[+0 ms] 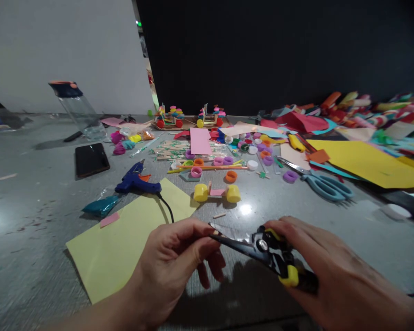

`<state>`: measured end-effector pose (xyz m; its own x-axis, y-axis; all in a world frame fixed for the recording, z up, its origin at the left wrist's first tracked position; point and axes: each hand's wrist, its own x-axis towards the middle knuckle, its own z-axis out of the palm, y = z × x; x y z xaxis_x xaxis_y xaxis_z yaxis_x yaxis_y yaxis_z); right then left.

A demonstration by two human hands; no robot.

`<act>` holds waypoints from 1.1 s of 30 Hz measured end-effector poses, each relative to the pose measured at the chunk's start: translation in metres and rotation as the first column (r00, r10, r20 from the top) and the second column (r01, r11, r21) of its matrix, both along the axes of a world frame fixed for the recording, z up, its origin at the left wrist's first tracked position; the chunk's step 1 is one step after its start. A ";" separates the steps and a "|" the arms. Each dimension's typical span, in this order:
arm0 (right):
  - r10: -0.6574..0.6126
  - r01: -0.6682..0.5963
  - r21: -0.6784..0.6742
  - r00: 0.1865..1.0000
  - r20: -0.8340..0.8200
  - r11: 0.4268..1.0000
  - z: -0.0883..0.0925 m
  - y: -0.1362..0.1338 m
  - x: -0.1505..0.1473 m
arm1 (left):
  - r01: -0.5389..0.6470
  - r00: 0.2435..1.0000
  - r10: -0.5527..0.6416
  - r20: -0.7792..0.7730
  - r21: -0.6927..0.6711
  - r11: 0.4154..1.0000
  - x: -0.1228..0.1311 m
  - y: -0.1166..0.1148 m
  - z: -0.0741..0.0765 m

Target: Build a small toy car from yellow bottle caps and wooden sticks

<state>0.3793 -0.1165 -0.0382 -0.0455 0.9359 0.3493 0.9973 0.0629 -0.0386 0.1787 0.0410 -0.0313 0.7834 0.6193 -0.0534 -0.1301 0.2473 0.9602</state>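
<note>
My right hand [317, 262] is wrapped round black-and-yellow cutters [262, 246], whose long jaws point left. At their tips, my left hand [179, 262] pinches a small wooden stick piece [216, 233], mostly hidden by the fingertips; the jaws lie around or against it. Just beyond my hands sits a small pink piece [217, 192] between two yellow caps [200, 193]. A short wooden bit [220, 215] lies on the table in front of it.
A blue glue gun [138, 181] rests left, its cord crossing yellow-green paper [124, 243]. Farther left are a phone [91, 159] and bottle [79, 110]. Scissors [322, 184] and yellow paper [376, 163] lie right. Bottle caps and sticks [172, 151] spread across the middle, with small model cars [169, 117] behind.
</note>
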 end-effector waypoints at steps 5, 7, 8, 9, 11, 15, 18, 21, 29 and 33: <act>-0.008 0.008 0.020 1.000 0.013 1.000 -0.003 -0.001 0.000 | 0.060 0.998 -0.056 0.035 -0.143 0.988 0.000 0.004 -0.003; -0.016 0.014 0.036 0.999 0.044 0.999 -0.005 -0.003 0.001 | 0.092 0.995 -0.085 0.047 -0.189 0.978 0.000 0.005 -0.005; -0.019 0.017 0.043 0.998 0.057 0.999 -0.005 -0.003 0.001 | 0.111 0.993 -0.102 0.054 -0.207 0.972 -0.001 0.006 -0.006; -0.019 0.016 0.049 0.998 0.067 0.999 -0.006 -0.003 0.002 | 0.124 0.992 -0.113 0.060 -0.225 0.966 0.000 0.006 -0.007; -0.013 0.008 0.065 0.997 0.073 0.998 -0.006 -0.004 0.003 | 0.135 0.990 -0.122 0.067 -0.260 0.956 0.000 0.007 -0.009; -0.010 0.005 0.071 0.998 0.066 0.997 -0.007 -0.005 0.004 | 0.125 0.992 -0.112 0.061 -0.298 0.946 0.000 0.010 -0.013; -0.001 -0.004 0.061 0.997 0.074 0.998 -0.009 -0.006 0.005 | 0.118 0.992 -0.101 0.077 -0.274 0.954 -0.002 0.011 -0.014; 0.011 -0.016 0.068 0.998 0.066 0.998 -0.009 -0.007 0.005 | 0.131 0.990 -0.112 0.083 -0.268 0.954 -0.002 0.011 -0.013; 0.011 -0.014 0.078 0.999 0.036 0.997 -0.009 -0.003 0.000 | 0.194 0.981 -0.171 0.093 -0.410 0.891 0.000 0.008 -0.012; 0.019 -0.023 0.090 0.999 0.046 0.996 -0.012 -0.001 0.001 | 0.225 0.974 -0.197 0.110 -0.462 0.858 0.001 0.007 -0.010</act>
<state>0.3801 -0.1179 -0.0498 -0.0822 0.8992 0.4298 0.9963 0.0849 0.0128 0.1793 0.0477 -0.0416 0.9028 0.3519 -0.2470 -0.0743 0.6935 0.7166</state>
